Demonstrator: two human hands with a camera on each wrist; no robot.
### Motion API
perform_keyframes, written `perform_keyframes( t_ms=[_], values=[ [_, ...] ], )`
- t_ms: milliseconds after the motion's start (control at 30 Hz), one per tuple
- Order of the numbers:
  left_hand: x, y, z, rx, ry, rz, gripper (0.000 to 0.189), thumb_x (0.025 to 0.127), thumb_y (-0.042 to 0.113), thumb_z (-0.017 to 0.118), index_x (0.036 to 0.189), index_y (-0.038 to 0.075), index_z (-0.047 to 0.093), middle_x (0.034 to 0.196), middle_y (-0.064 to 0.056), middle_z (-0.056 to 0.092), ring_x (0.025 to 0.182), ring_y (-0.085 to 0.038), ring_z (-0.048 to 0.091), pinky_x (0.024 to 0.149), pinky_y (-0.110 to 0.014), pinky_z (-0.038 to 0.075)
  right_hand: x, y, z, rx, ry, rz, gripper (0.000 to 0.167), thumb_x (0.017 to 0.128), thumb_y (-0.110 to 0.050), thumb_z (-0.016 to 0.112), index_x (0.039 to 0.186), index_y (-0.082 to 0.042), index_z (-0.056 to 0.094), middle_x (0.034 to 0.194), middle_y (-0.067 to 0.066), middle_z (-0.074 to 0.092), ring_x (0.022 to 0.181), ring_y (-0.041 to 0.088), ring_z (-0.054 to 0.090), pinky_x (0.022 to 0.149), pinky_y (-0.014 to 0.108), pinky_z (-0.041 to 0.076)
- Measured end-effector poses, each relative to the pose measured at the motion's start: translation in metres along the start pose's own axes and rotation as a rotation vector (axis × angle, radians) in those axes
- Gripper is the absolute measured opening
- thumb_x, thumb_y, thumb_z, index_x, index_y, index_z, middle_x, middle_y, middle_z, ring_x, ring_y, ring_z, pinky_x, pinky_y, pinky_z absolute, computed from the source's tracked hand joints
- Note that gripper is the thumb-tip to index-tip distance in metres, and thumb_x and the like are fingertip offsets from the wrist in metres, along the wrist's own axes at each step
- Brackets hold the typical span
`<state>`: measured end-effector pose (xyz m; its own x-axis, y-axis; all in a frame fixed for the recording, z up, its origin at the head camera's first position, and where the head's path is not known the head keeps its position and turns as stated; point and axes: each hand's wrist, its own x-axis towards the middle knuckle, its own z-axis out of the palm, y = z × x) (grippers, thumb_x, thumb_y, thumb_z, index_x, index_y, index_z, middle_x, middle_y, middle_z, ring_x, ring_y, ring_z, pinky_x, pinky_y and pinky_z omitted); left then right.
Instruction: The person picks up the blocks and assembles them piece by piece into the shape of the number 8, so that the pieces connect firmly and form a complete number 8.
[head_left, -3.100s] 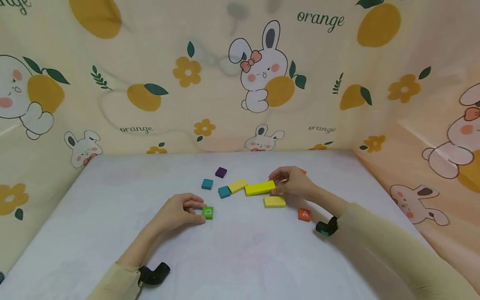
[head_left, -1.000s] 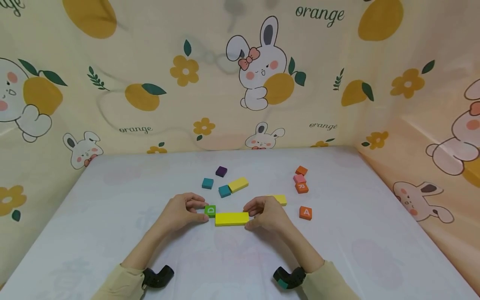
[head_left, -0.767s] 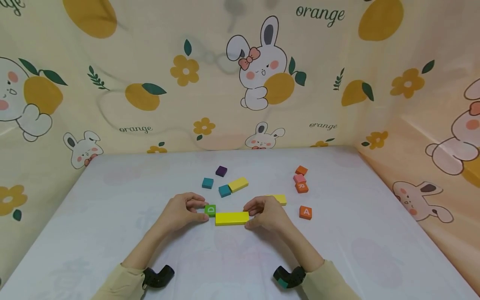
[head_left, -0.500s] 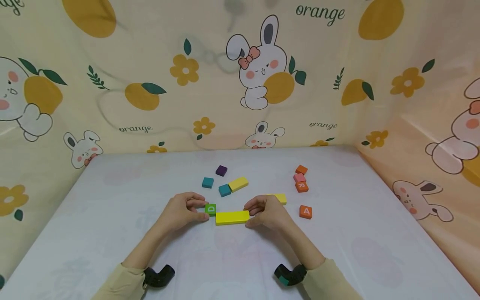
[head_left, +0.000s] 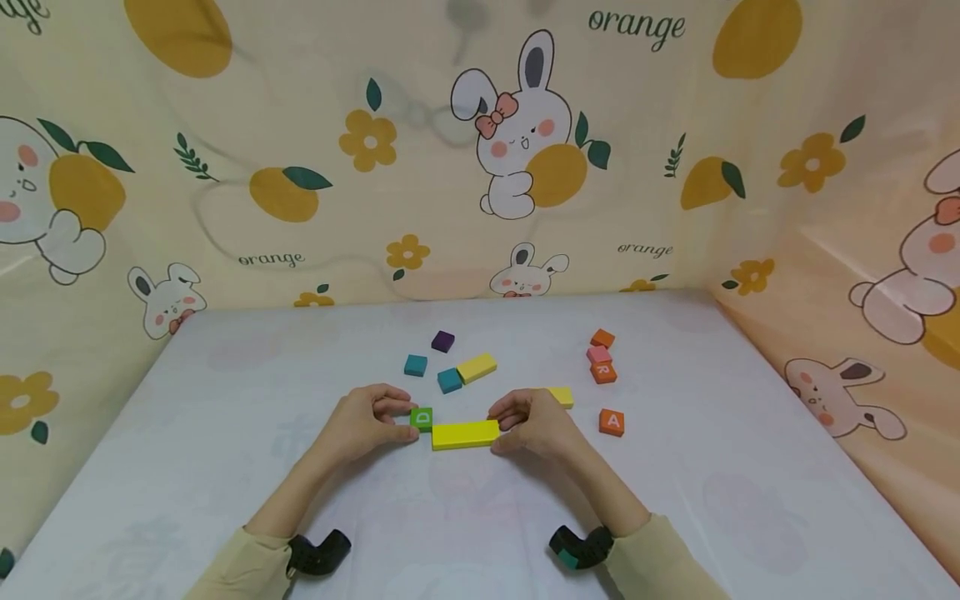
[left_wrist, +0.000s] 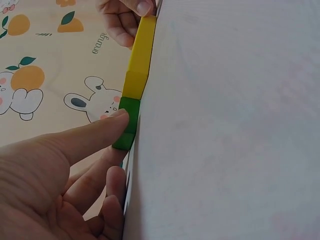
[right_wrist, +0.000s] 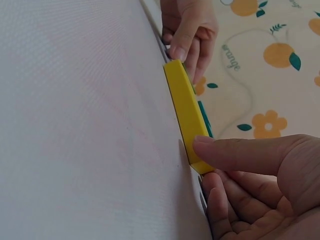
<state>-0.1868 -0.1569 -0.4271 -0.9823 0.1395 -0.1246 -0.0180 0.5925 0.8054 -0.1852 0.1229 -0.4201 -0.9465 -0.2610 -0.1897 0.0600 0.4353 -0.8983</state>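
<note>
My left hand (head_left: 362, 425) pinches a small green block (head_left: 422, 419) marked with a white D between thumb and fingers. Thumb and fingers of my right hand (head_left: 542, 427) grip the right end of a long bright yellow block (head_left: 465, 435) lying on the white tabletop. The yellow block's left end sits right at the green block's right side, slightly nearer the front. In the left wrist view, the green block (left_wrist: 129, 120) and yellow block (left_wrist: 141, 57) line up end to end. The right wrist view shows my thumb on the yellow block (right_wrist: 185, 107); the green block is mostly hidden there.
Behind my hands lie a purple block (head_left: 442, 342), two teal blocks (head_left: 416, 365) and a pale yellow block (head_left: 477, 367). Another pale yellow block (head_left: 562, 397) is partly covered by my right hand. Farther right are an orange A block (head_left: 611, 422), an orange R block (head_left: 603, 372), a pink block (head_left: 598, 355) and a plain orange block (head_left: 603, 337).
Since the oldest frame, my right hand has brought the long yellow block left and nearer, beside the green block. Over the last second, both hands have stayed almost still.
</note>
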Motion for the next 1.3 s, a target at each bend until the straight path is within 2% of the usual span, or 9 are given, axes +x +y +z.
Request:
perform_keyframes(
  t_ms=[133, 333, 567, 867, 1300],
  values=[
    [0.0010, 0.0004, 0.0002, 0.001, 0.004, 0.003, 0.051, 0.073, 0.024, 0.089, 0.116, 0.010, 0.067, 0.099, 0.005, 0.073, 0.088, -0.020, 0.058, 0.086, -0.041, 0.045, 0.0000, -0.0002, -0.0012, 0.007, -0.003, -0.006, 0.036, 0.071, 0.001, 0.087, 0.103, -0.006, 0.072, 0.091, 0.006, 0.066, 0.084, 0.023, 0.059, 0.078, 0.029, 0.053],
    [0.0007, 0.0000, -0.0001, 0.015, 0.003, 0.006, 0.050, 0.073, 0.024, 0.090, 0.116, 0.010, 0.068, 0.098, 0.005, 0.073, 0.079, -0.020, 0.057, 0.080, -0.038, 0.047, -0.0004, -0.0024, -0.0011, 0.008, -0.004, 0.004, 0.037, 0.070, 0.001, 0.087, 0.103, -0.005, 0.072, 0.090, 0.007, 0.066, 0.083, 0.023, 0.059, 0.077, 0.029, 0.052],
    [0.0010, -0.0021, -0.0007, 0.009, 0.002, 0.007, 0.051, 0.072, 0.025, 0.090, 0.116, 0.011, 0.067, 0.099, 0.006, 0.073, 0.082, -0.019, 0.058, 0.082, -0.038, 0.047, 0.0013, -0.0014, -0.0003, 0.000, -0.001, 0.012, 0.037, 0.070, 0.000, 0.088, 0.102, -0.006, 0.072, 0.090, 0.006, 0.066, 0.084, 0.023, 0.059, 0.078, 0.029, 0.052],
    [0.0036, -0.0048, 0.0012, 0.026, 0.001, 0.023, 0.051, 0.071, 0.024, 0.090, 0.115, 0.012, 0.068, 0.095, 0.007, 0.073, 0.072, -0.020, 0.055, 0.071, -0.034, 0.044, 0.0011, 0.0011, -0.0015, -0.004, -0.003, 0.011, 0.036, 0.071, 0.000, 0.087, 0.103, -0.007, 0.072, 0.091, 0.005, 0.066, 0.083, 0.023, 0.059, 0.078, 0.029, 0.053],
    [0.0033, -0.0041, 0.0006, 0.029, 0.009, 0.031, 0.051, 0.071, 0.024, 0.091, 0.115, 0.011, 0.068, 0.094, 0.007, 0.073, 0.073, -0.020, 0.054, 0.070, -0.034, 0.043, 0.0009, -0.0020, -0.0015, 0.004, -0.015, -0.002, 0.038, 0.070, 0.000, 0.087, 0.104, -0.005, 0.071, 0.091, 0.006, 0.066, 0.082, 0.022, 0.059, 0.077, 0.029, 0.052]
  ],
)
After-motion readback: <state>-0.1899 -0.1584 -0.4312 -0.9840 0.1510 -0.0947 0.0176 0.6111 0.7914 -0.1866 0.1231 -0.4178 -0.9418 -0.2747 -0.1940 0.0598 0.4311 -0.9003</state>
